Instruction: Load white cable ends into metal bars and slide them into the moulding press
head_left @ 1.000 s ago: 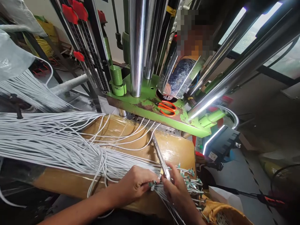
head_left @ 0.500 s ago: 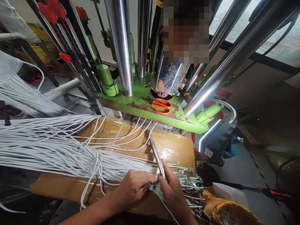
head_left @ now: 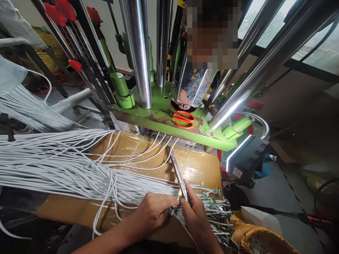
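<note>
My right hand [head_left: 196,214] is wrapped around the lower end of a slim metal bar [head_left: 178,172], which slants up and away over the cardboard. Small pale-yellow pieces line the bar's left edge. My left hand [head_left: 156,210] is closed, thumb and finger pinching at the bar's lower end. A thin white cable with a small green-and-clear connector [head_left: 172,211] shows at its fingertips, partly hidden by the fingers. Under both hands lies a thick bundle of white cables [head_left: 90,181], whose green connector ends [head_left: 212,203] fan out to the right.
A cardboard sheet [head_left: 197,165] covers the work surface. Behind it stands a green press plate [head_left: 159,123] with steel columns and orange-handled scissors [head_left: 185,120] on it. A lit black box [head_left: 246,155] is at right; an orange sack [head_left: 254,229] sits lower right. A mirrored metal cylinder [head_left: 192,88] rises behind the scissors.
The whole view has shifted very slightly. Both hands keep nearly the same pose at the bar's lower end; no other clear change.
</note>
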Demonstrator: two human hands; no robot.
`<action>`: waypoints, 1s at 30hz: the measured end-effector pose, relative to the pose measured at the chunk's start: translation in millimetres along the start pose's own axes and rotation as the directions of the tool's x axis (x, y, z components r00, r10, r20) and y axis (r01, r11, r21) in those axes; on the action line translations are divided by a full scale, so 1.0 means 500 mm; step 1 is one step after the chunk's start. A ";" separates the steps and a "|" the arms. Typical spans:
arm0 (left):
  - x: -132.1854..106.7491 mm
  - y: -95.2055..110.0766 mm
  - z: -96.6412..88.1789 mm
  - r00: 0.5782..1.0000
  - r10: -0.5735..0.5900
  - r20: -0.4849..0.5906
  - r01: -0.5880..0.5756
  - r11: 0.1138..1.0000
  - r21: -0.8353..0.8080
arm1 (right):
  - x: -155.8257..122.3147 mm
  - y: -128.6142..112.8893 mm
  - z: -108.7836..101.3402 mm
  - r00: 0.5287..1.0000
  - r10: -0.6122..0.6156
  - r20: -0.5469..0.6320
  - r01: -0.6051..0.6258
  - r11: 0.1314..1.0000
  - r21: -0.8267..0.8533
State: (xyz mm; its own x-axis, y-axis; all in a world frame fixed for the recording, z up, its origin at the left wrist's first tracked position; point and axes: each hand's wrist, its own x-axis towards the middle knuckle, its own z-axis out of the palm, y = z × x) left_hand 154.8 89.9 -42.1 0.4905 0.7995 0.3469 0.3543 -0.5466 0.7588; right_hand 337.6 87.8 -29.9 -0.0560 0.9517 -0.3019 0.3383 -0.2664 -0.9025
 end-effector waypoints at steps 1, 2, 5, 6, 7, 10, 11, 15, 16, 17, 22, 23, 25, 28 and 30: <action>-0.002 -0.001 0.002 1.000 -0.005 0.006 0.005 1.000 -0.002 | 0.000 0.001 0.001 1.000 0.009 0.009 -0.009 1.000 -0.001; -0.003 -0.003 0.004 1.000 -0.010 0.009 0.010 1.000 -0.006 | 0.000 0.002 0.001 1.000 0.016 0.021 -0.016 1.000 -0.004; 0.002 -0.008 0.010 1.000 -0.030 0.001 0.030 0.998 -0.060 | 0.000 0.004 0.004 0.999 -0.001 0.049 0.002 1.000 -0.024; 0.006 -0.008 0.009 0.999 -0.052 0.000 0.052 0.995 -0.089 | 0.000 0.004 0.005 0.999 -0.016 0.051 0.017 0.999 -0.035; 0.012 -0.007 0.006 0.996 -0.089 0.010 0.090 0.989 -0.117 | 0.001 0.004 0.005 0.998 -0.026 0.053 0.029 0.998 -0.048; 0.032 0.009 -0.016 0.963 -0.249 0.104 0.264 0.948 -0.175 | 0.003 -0.002 0.007 0.998 0.012 0.062 -0.008 0.998 -0.063; 0.037 0.016 -0.026 0.946 -0.293 0.139 0.316 0.929 -0.194 | 0.004 -0.004 0.006 0.997 0.036 0.062 -0.033 0.998 -0.054; 0.047 0.032 -0.054 0.877 -0.466 0.121 0.477 0.809 -0.344 | 0.006 -0.006 0.003 0.997 0.072 0.039 -0.074 0.997 0.039; 0.048 0.031 -0.056 0.838 -0.541 0.076 0.523 0.755 -0.395 | 0.006 -0.005 0.002 0.997 0.071 0.036 -0.073 0.995 0.064; 0.049 0.028 -0.056 0.790 -0.611 0.039 0.560 0.695 -0.451 | 0.007 -0.004 0.001 0.997 0.074 0.034 -0.077 0.993 0.088; 0.057 0.007 -0.054 0.758 -0.649 0.067 0.588 0.636 -0.501 | 0.010 0.002 0.006 0.996 0.090 0.007 -0.090 0.981 0.174; 0.059 0.004 -0.056 0.799 -0.597 0.078 0.571 0.710 -0.413 | 0.010 0.003 0.008 0.996 0.095 -0.004 -0.092 0.978 0.186; 0.062 -0.002 -0.058 0.878 -0.464 0.116 0.478 0.850 -0.221 | 0.012 0.004 0.011 0.994 0.104 -0.029 -0.095 0.973 0.210; 0.063 -0.013 -0.056 0.944 -0.266 0.194 0.290 0.952 -0.102 | 0.012 0.003 0.013 0.992 0.112 -0.049 -0.098 0.968 0.231; 0.062 -0.022 -0.052 0.958 -0.203 0.204 0.223 0.972 -0.080 | 0.012 0.003 0.013 0.992 0.117 -0.040 -0.104 0.964 0.243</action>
State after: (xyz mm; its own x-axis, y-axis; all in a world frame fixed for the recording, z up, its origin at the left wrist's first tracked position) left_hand 145.6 127.1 -25.3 0.5606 0.8255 0.0656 0.3902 -0.3332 0.8583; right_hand 331.7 91.9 -35.2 0.0219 0.9192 -0.3931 0.1037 -0.3932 -0.9136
